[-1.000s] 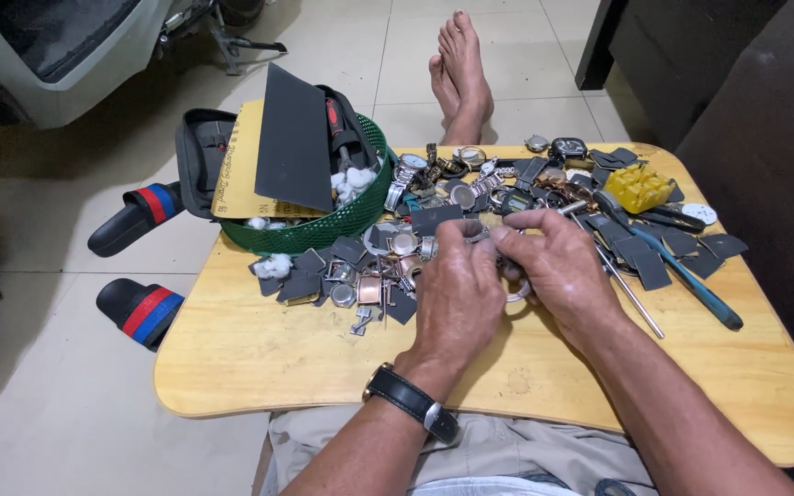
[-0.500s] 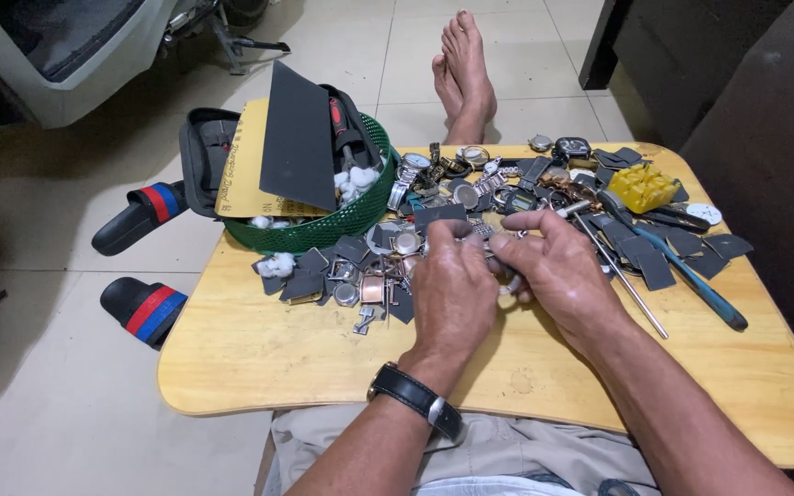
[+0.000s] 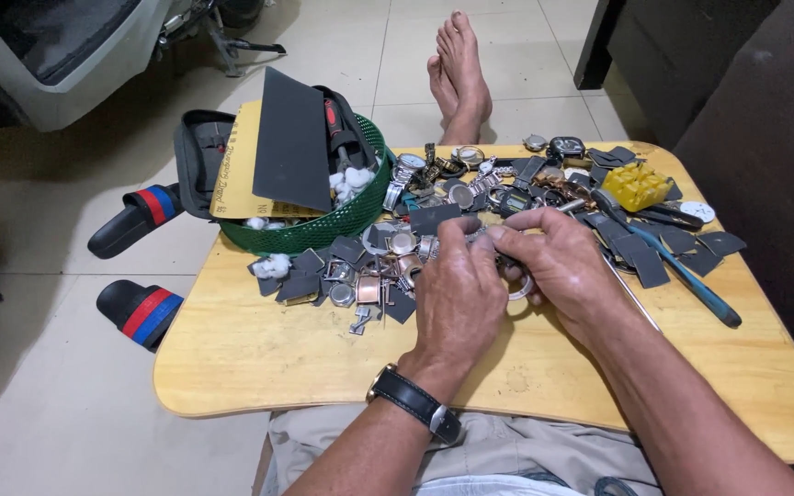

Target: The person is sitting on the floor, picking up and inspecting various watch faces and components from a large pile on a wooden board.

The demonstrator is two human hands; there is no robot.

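Crowding the low pale wooden table (image 3: pixel 259 363) is a heap of loose metal watch cases and dark strap pieces (image 3: pixel 470 207), with a green woven plastic basket (image 3: pixel 342 220) at ten o'clock carrying a dark grey sheet (image 3: pixel 291 142) over a yellow sheet (image 3: pixel 236 170). A yellow plastic block (image 3: pixel 638 186) is sitting at two o'clock. Left hand (image 3: pixel 457 294) and right hand (image 3: pixel 558 262) are meeting palms-down at centre, pinching a small silver metal ring-shaped watch part (image 3: pixel 518 285).

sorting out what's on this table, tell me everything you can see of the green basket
The green basket is round, of plastic-looking mesh, sitting upright at the far left of the wooden table. It holds a dark sheet, a yellow sheet, red-handled tools and white cotton tufts. Neither hand touches it.
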